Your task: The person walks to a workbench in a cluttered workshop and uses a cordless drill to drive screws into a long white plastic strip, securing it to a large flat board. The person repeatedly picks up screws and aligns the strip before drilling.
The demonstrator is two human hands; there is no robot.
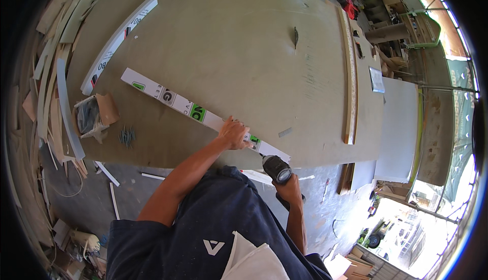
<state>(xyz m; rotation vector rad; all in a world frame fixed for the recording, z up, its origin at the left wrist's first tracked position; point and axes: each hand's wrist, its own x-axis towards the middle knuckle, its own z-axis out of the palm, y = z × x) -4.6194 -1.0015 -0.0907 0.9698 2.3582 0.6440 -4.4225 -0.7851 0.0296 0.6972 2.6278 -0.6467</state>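
A long white strip printed with green and black lettering (168, 97) lies slanting across the brown work table (229, 41), its lower right end near the front edge. My left hand (235, 133) is wrapped over this strip and grips it. In my right hand (288, 189) is a dark cordless drill (276, 169), its tip pointing at the strip's side just right of my left hand. Whether the tip is touching the strip, or bears a screw, is too small to tell. A small grey flat piece (285, 132) lies beyond the strip.
Left on the table are another white printed strip (114, 46), an open carton with a plastic bag (91, 117) and a pile of screws (127, 136). A long wooden batten (349, 87) lies at right. Boards (56, 66) are stacked at far left; white offcuts (114, 201) lie on the floor.
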